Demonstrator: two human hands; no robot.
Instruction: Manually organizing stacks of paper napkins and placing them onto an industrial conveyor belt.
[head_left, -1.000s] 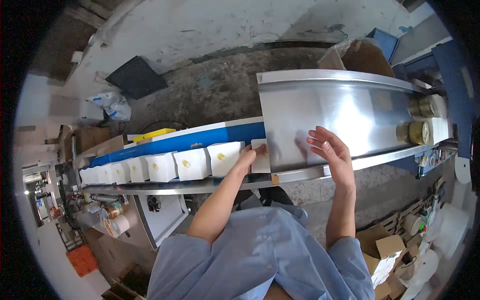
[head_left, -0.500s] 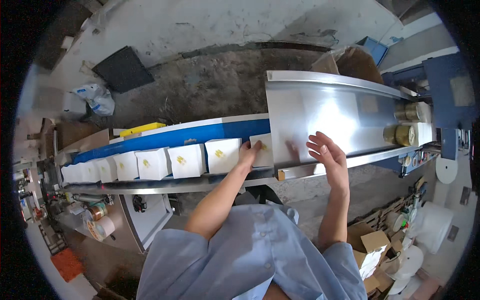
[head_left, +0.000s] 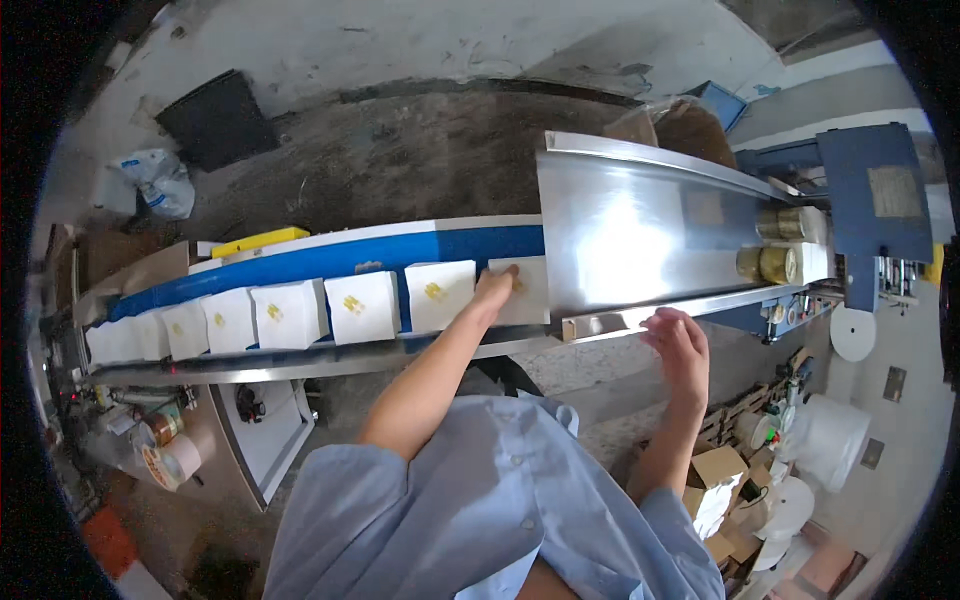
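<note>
A row of white, napkin-like paper stacks with a small gold print lies on a blue conveyor belt (head_left: 400, 240). The stack at the right end (head_left: 528, 300) lies beside the metal table, and my left hand (head_left: 494, 291) grips its left side, thumb over the top; the other fingers are partly hidden. To its left lies another printed stack (head_left: 440, 296), close to my wrist. My right hand (head_left: 682, 350) hovers near the front rail of the shiny metal table (head_left: 680, 240). Its fingers are loosely bent and apart, with nothing in them.
Gold-coloured rolls (head_left: 779, 265) and a white block (head_left: 816, 262) sit at the table's far right, before a blue machine (head_left: 875, 200). A yellow bar (head_left: 260, 242) lies along the belt's back edge. Cardboard boxes (head_left: 716, 470) stand low on the right.
My right hand has come down from over the metal table to its front rail, its fingers more bent. My left hand stays on the end stack. The whole view has shifted somewhat.
</note>
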